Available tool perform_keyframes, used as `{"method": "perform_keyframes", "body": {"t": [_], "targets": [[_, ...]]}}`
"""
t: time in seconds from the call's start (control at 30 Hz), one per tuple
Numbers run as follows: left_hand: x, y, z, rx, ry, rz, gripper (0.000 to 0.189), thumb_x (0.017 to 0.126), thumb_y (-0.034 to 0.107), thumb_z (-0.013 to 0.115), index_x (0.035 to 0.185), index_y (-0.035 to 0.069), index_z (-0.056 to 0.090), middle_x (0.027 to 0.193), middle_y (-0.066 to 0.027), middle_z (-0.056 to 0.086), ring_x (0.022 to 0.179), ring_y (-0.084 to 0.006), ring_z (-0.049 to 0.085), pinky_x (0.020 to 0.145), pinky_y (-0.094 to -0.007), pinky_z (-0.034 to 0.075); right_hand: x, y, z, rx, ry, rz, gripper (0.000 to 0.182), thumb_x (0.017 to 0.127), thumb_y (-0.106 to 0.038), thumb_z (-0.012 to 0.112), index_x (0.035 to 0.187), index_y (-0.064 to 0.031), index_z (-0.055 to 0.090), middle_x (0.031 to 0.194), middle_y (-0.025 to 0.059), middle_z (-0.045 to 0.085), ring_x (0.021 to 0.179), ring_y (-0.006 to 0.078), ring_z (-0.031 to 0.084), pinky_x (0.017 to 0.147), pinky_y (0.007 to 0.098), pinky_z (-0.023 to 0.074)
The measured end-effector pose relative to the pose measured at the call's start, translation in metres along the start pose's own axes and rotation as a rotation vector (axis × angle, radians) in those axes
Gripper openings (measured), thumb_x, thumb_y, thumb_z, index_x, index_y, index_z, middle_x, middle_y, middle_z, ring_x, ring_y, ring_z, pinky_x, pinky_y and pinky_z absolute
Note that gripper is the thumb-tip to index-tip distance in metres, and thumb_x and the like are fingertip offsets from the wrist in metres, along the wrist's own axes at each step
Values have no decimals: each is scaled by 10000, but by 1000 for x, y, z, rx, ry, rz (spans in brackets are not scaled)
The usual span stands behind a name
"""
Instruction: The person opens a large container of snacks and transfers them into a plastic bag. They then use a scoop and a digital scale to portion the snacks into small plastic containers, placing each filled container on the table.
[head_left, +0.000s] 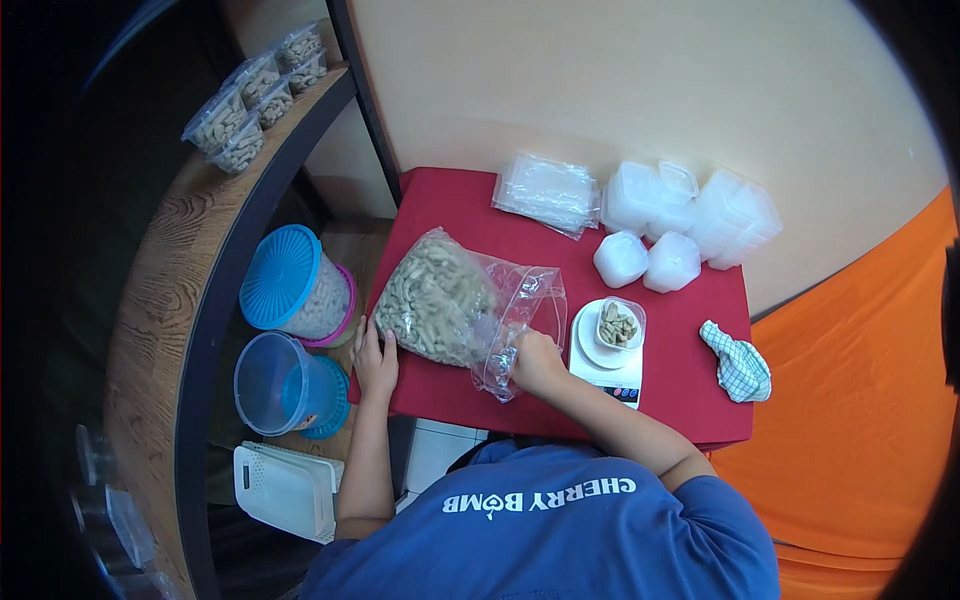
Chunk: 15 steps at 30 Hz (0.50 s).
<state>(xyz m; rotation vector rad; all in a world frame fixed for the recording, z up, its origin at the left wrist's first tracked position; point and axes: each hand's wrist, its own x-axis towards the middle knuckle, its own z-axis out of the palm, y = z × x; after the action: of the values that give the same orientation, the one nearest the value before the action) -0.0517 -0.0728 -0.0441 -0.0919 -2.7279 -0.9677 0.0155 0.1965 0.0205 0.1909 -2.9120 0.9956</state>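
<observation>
A large clear plastic bag (442, 300) filled with pale, finger-shaped snack pieces lies on its side on a red-covered table (675, 420). My left hand (376, 361) rests at the bag's lower left end by the table edge, thumb apart from the fingers. At the bag's loose mouth is my right hand (536, 364); its fingers are hidden by the plastic and the wrist, so what it holds cannot be told. To its right stands a white digital kitchen scale (581, 360). An uncovered clear plastic tub (640, 311) on its plate contains some of the snack pieces (617, 328).
Behind are flat clear plastic bags (546, 191) and stacked plastic tubs (675, 199). A checked cloth (739, 364) lies at right. On the left are a blue-lidded container (281, 277), an uncovered bucket (270, 386), white baskets (281, 487) and a wooden shelf (150, 300) with filled tubs (217, 124).
</observation>
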Motion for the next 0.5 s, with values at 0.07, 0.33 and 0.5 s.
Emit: {"method": "perform_keyframes", "body": {"t": [0.07,0.33,0.5], "targets": [[-1,-3,0,2,3,0,530,925,347,455,1307,-19,435,1375,-233,398,1277,-363,371,1060,-466,231,-2,-4,-6,58,-23,15,200,715,-140,632,885,-35,646,862,227,621,767,413,612,691,474,498],[0,0,0,2,-10,-3,535,929,355,445,1310,-20,427,1377,-234,394,1279,-367,367,1058,-479,227,-4,-14,-5,165,-33,85,211,744,-185,657,902,-45,653,824,218,637,779,402,620,672,452,493],[-1,4,-4,5,-13,-15,535,928,358,444,1322,-3,417,1375,-237,394,1278,-370,366,1055,-484,228,-15,-7,-13,212,36,28,214,784,-128,627,973,-26,642,785,179,614,677,343,619,611,398,477]]}}
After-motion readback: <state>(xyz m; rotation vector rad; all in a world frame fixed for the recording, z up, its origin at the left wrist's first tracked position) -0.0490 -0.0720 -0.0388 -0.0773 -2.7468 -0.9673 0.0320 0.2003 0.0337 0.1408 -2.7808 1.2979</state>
